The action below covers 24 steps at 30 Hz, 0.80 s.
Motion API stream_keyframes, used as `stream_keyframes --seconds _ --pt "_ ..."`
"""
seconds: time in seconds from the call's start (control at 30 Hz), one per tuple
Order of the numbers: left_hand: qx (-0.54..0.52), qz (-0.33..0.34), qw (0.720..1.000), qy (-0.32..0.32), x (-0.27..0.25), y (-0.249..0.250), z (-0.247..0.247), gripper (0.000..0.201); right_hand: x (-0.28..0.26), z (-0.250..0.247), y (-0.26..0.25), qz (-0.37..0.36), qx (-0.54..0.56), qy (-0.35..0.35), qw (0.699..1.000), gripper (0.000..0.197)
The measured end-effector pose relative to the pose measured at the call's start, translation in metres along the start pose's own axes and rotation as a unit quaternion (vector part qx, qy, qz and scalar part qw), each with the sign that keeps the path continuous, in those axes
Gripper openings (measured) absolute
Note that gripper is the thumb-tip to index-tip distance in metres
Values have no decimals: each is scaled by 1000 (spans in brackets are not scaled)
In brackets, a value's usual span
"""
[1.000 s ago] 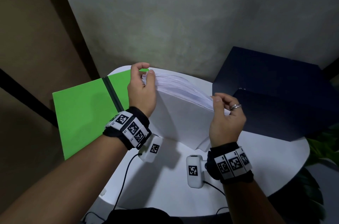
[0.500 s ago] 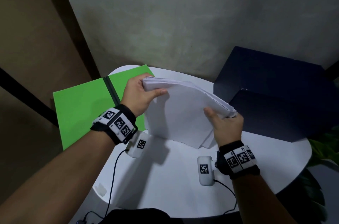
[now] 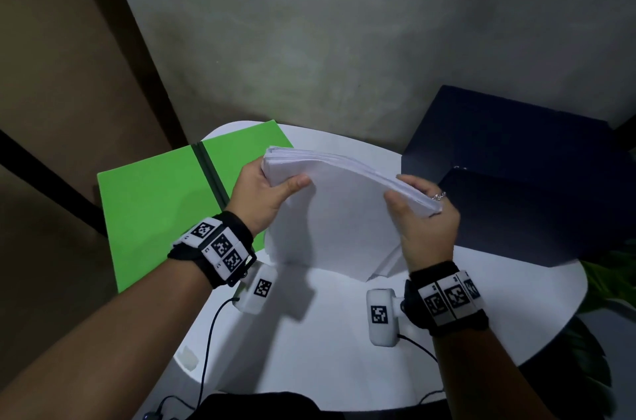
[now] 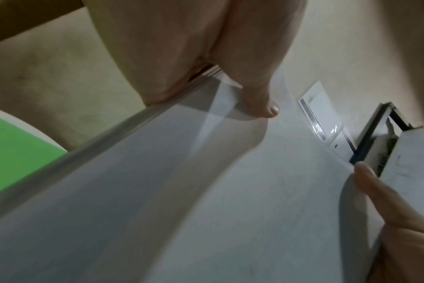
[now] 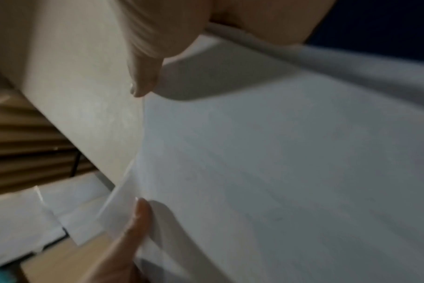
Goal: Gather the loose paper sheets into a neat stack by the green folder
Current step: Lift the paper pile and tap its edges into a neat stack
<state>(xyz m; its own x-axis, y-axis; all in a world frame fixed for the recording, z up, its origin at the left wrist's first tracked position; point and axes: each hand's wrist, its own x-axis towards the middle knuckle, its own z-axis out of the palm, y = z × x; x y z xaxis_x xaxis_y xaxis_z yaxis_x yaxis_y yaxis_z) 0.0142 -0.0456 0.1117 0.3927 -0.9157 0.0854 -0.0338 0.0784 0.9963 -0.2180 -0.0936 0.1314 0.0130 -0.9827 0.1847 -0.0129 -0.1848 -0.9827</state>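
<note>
A thick stack of white paper sheets stands on its lower edge on the round white table, tilted toward me. My left hand grips its upper left corner, thumb on the near face. My right hand grips the upper right corner the same way. The green folder lies flat just left of the stack, partly off the table. In the left wrist view the sheets fill the frame under my left thumb. The right wrist view shows the sheets under my right thumb.
A dark navy box sits on the table close to the right of the stack. A grey wall rises behind. Green plant leaves show at the right past the table rim. Cables run from the wrist cameras over the near table edge.
Both hands moved from fanning the top edge to gripping the upper corners. The sheets have come together into a tighter stack, standing on the table.
</note>
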Motion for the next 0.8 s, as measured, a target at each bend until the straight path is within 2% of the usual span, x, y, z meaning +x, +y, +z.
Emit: stream_keyframes --seconds 0.07,0.13,0.23,0.33,0.47,0.6,0.7,0.77,0.8 --pt "-2 -1 1000 3 -3 -1 2 34 2 6 -5 -11 22 45 999 17" --pt "-8 -2 1000 3 -4 -3 0 41 5 9 -7 -19 26 74 997 11" --pt "-12 -14 1000 2 -6 -6 -2 52 6 8 -8 -12 41 90 995 12" --pt "-13 -21 1000 13 -5 -8 -2 57 4 10 -10 -30 41 72 996 13" --pt "-1 -11 1000 15 -2 -9 0 43 2 6 -9 -38 44 76 995 17" --pt "-1 -11 1000 13 -1 -11 0 39 1 4 -10 -50 39 53 997 21" --pt "-7 -3 1000 12 0 -13 -1 35 1 -1 -2 -22 53 46 997 27" --pt "-3 -8 1000 14 0 -14 -1 29 0 -6 6 17 51 17 998 45" --pt "1 -7 1000 14 0 -15 0 27 -1 -7 9 46 38 -5 998 47"
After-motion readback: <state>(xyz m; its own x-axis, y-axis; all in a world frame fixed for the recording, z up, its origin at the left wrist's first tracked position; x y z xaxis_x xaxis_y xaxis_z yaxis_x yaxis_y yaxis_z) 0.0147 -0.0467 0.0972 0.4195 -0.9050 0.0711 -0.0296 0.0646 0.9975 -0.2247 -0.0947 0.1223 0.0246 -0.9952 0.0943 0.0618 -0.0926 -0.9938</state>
